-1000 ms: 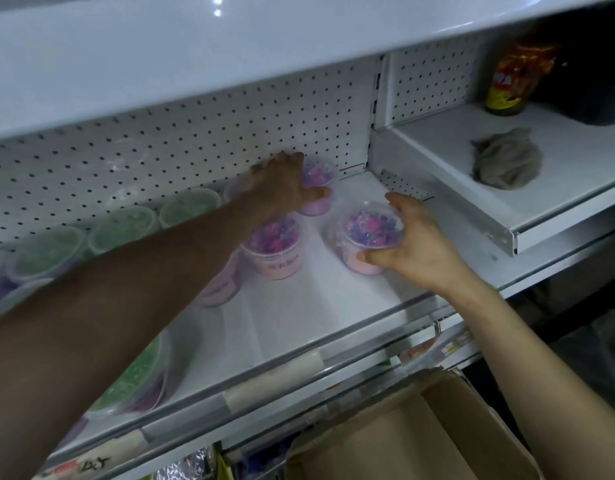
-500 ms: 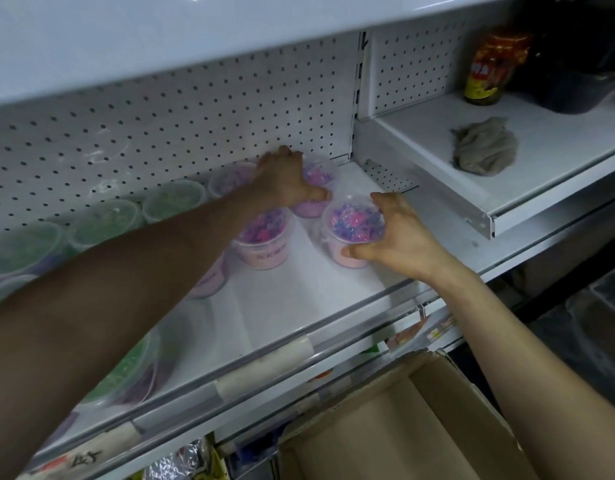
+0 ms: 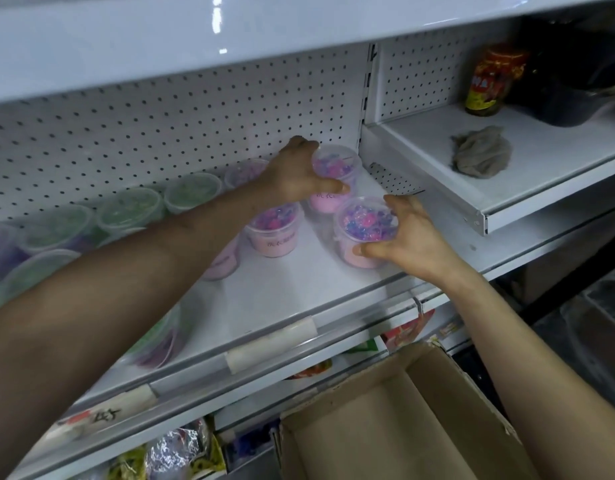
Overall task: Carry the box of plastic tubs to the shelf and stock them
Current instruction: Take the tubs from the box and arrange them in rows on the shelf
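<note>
Both hands are on clear tubs of pink and purple beads on the white shelf (image 3: 285,299). My left hand (image 3: 299,174) grips the rear pink tub (image 3: 337,168), which stands by the pegboard back wall. My right hand (image 3: 406,237) holds the front pink tub (image 3: 365,226) from its right side, thumb low on its wall. Another pink tub (image 3: 275,233) stands between my arms, and one more is partly hidden under my left forearm. The open cardboard box (image 3: 396,420) sits below, its inside showing no tubs.
A row of green-filled tubs (image 3: 129,209) lines the back wall to the left. The higher shelf to the right carries a grey rag (image 3: 481,155), a red-labelled jar (image 3: 489,81) and a dark container (image 3: 573,95). Packaged goods fill the shelf below.
My right hand has slid the front pink tub a little left and back, closer to the other tubs. My left hand stays on the rear tub.
</note>
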`<state>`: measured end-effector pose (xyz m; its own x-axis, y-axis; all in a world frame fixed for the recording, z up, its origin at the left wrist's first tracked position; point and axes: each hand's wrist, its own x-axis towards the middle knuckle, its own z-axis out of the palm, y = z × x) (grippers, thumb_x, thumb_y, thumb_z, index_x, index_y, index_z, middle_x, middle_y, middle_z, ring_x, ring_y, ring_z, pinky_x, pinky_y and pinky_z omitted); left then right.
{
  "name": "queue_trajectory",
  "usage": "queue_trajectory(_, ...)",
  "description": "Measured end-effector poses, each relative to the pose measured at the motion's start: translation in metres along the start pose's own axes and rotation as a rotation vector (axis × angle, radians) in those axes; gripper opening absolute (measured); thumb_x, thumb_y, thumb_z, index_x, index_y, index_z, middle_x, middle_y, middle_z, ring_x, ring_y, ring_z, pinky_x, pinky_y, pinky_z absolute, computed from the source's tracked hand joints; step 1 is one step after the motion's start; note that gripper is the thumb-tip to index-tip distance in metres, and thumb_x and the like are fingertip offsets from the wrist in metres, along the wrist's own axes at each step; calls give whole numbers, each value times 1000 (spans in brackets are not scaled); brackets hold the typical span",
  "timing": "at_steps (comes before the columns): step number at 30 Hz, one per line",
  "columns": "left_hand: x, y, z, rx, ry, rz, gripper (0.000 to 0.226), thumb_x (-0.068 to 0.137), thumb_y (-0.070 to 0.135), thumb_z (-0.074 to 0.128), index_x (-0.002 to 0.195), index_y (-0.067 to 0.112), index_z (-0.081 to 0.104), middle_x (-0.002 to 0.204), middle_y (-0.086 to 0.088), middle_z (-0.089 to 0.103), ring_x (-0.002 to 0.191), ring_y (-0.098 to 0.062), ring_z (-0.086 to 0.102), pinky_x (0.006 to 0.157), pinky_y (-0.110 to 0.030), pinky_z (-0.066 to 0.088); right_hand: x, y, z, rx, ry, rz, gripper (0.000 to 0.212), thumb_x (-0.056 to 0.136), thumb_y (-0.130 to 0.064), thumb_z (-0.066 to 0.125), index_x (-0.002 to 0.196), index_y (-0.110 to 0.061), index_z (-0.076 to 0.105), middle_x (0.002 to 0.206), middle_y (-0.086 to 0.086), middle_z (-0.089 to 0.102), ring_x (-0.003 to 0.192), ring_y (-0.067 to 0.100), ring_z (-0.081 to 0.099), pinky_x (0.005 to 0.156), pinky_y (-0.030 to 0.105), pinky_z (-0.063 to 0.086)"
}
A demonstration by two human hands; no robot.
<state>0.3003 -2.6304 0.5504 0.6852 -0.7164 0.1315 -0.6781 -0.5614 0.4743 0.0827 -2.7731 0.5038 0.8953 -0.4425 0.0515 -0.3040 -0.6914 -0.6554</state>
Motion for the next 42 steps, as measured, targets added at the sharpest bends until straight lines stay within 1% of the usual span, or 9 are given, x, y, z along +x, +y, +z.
queue_trajectory(6,-22,1,-24,-72,105,-14,88,60,67,91,120,10,60,119,-3,47,106,-19,52,90,-29,43,-13,-16,-6,-6,12,-50,122,62,-55,95,158,-11,35,152,4,36,140,22,43,118,35,38)
queue_trajectory(10,-41,3,-52,-100,161,-42,75,47,86,84,80,26,53,98,-2,54,85,-20,59,63,-28,35,-22,-41,-5,3,1,-99,121,62,-57,94,159,-14,35,153,3,37,140,21,44,117,34,37)
queue_trajectory(16,-76,-12,-100,-15,199,-85,102,43,94,78,107,16,62,111,-5,58,96,-22,60,70,-29,39,-34,-86,13,20,-17,-193,117,64,-55,93,158,-15,36,148,1,39,138,19,42,109,25,33)
queue_trajectory(19,-94,-32,-116,19,240,-104,112,37,100,73,106,12,64,108,-13,64,96,-30,65,65,-29,37,-43,-104,32,34,-49,-226,115,63,-56,94,155,-17,39,143,-2,40,134,18,44,110,28,38)
queue_trajectory(23,-125,-59,-133,22,264,-178,110,35,99,75,102,13,64,107,-9,66,94,-26,66,66,-29,41,-53,-125,63,42,-88,-290,100,62,-52,95,145,-23,48,131,-7,39,129,18,47,107,28,41)
queue_trajectory(29,-170,-93,-146,65,251,-236,86,55,79,84,106,15,57,119,-7,51,103,-24,54,73,-32,39,-63,-144,100,26,-132,-321,102,62,-57,93,146,-28,44,139,-5,41,133,19,47,112,35,43)
queue_trajectory(33,-190,-110,-152,79,264,-252,106,64,69,88,144,10,50,139,-9,45,124,-25,50,93,-32,43,-69,-151,117,19,-167,-313,97,63,-56,93,143,-28,46,140,-4,42,131,18,47,108,30,41)
queue_trajectory(38,-207,-121,-159,102,268,-262,104,64,71,87,141,11,51,134,-7,46,120,-24,51,98,-37,48,-76,-157,132,20,-177,-294,99,65,-52,94,146,-28,43,132,-10,36,133,15,44,105,24,35)
queue_trajectory(42,-215,-125,-163,109,275,-263,104,63,75,84,139,11,52,134,-8,46,121,-26,50,99,-39,47,-79,-158,133,10,-178,-310,99,66,-51,94,148,-31,41,132,-11,34,136,17,41,111,28,35)
